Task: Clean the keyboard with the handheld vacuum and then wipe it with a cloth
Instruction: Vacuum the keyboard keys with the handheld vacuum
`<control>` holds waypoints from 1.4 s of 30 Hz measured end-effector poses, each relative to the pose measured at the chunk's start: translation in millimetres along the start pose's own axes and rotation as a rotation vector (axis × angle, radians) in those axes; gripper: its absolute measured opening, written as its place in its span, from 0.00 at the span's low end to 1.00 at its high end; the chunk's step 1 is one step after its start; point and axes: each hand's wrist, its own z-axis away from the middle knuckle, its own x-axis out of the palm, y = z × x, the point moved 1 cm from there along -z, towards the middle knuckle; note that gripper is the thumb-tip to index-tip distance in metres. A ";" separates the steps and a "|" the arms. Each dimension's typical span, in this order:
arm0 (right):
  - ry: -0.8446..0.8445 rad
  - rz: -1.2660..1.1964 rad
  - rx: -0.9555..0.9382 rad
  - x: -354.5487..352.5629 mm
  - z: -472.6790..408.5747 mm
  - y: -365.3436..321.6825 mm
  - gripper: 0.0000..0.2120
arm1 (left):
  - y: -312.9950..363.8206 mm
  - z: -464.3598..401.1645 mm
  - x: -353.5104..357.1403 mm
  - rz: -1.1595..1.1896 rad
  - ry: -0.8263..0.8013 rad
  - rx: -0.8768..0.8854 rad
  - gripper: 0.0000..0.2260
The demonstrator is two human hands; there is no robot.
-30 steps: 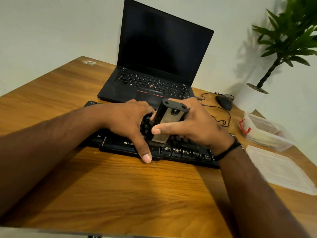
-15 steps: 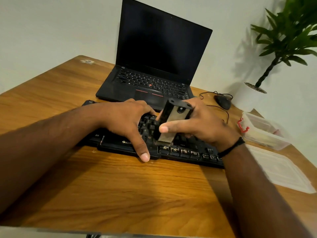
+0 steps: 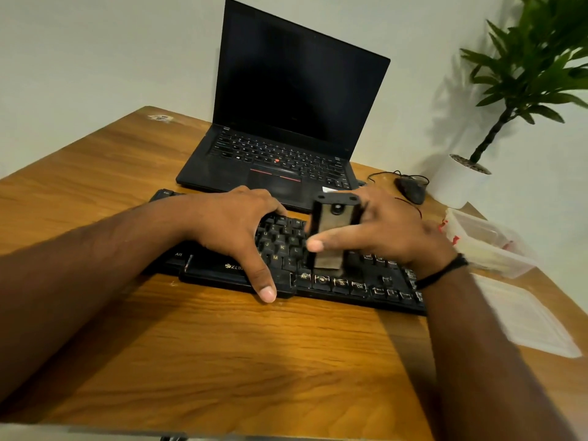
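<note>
The desk [image 3: 222,345] carries the keyboard [image 3: 334,281] in front of an open laptop [image 3: 286,122]. The left hand [image 3: 232,230] rests spread on the keyboard's left half, fingers relaxed, thumb over the front edge, steadying it. The right hand [image 3: 388,233] grasps the handheld vacuum [image 3: 331,233] upright, nozzle down on the keys. Compared with a second ago, the vacuum has slid a little rightward along the middle rows, so vacuuming appears underway; wiping is not yet begun.
</note>
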 end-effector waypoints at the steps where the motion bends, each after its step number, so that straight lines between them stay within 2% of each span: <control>1: 0.012 -0.014 -0.026 10.2 -5.3 -3.2 0.19 | -1.6 -0.7 0.7 -0.007 -0.002 0.000 0.60; 4: 0.076 -0.027 -0.056 17.8 -10.8 -3.5 0.17 | -4.5 -2.1 2.0 -0.014 -0.002 0.007 0.62; 9: 0.098 0.044 0.123 -19.1 17.5 4.8 0.22 | -5.1 -0.7 2.6 0.021 0.016 0.031 0.58; 12: 0.176 -0.012 0.155 -9.5 23.3 -1.9 0.15 | -9.0 -2.4 4.3 0.010 0.027 0.066 0.62; 14: 0.196 -0.050 0.160 10.2 12.7 -10.0 0.14 | -8.2 -1.9 4.0 0.009 0.038 0.100 0.62; 19: 0.242 -0.078 0.109 54.3 -14.1 -30.6 0.11 | -12.6 -3.7 6.2 0.150 0.051 0.156 0.53; 22: 0.272 0.002 0.150 49.0 -0.1 -36.7 0.08 | -10.6 -3.5 4.4 0.064 0.061 0.170 0.52; 26: 0.391 0.090 0.351 21.9 33.6 -29.3 0.10 | -6.8 0.1 2.7 0.020 0.070 0.165 0.58; 29: 0.475 0.076 0.356 30.7 31.7 -28.8 0.11 | -8.7 -2.7 3.8 0.021 0.086 0.162 0.59; 31: 0.452 0.037 0.295 51.6 15.2 -29.8 0.09 | -9.7 -3.8 6.0 0.017 0.097 0.191 0.55; 34: 0.440 -0.063 0.177 78.9 -9.5 -28.2 0.11 | -12.4 -5.1 8.1 0.204 0.096 0.242 0.33; 35: 0.446 -0.100 0.143 81.5 -12.9 -27.6 0.11 | -13.5 -5.0 8.4 0.221 0.095 0.255 0.27; 36: 0.459 -0.107 0.122 80.3 -13.0 -26.2 0.10 | -13.3 -5.4 7.6 0.197 0.100 0.245 0.27; 38: 0.505 -0.036 0.142 69.4 -6.6 -20.5 0.10 | -10.7 -5.1 5.7 0.080 0.104 0.195 0.37; 40: 0.615 0.161 0.242 52.1 2.9 -12.1 0.13 | -7.7 -3.2 5.0 -0.007 0.110 0.174 0.50; 42: 0.764 0.355 0.350 35.9 13.4 -5.2 0.15 | -5.9 -1.0 4.6 -0.003 0.098 0.178 0.55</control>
